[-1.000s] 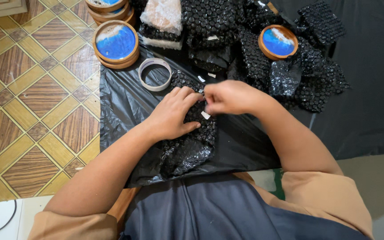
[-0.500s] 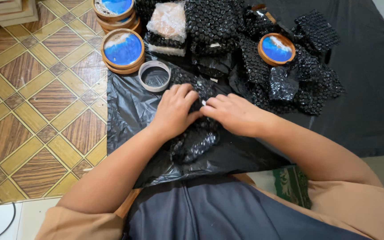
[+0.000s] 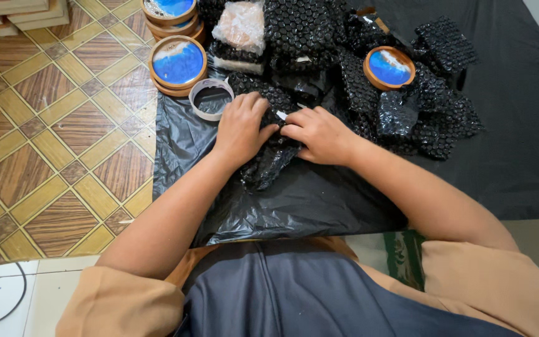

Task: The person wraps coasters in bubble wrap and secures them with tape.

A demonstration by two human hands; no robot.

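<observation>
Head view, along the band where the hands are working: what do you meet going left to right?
Tiled floor → tape roll → left hand → right hand → loose black bubble wrap → black cloth. Both hands press on a black bubble-wrapped bundle.

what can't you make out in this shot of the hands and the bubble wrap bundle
- Head view: what is inside the black bubble-wrapped bundle; the wrap covers it.
- Head view: the bundle's top, hidden under the left hand and right hand.
- Head view: the topmost round wooden blue-faced disc is cut off by the upper edge.
</observation>
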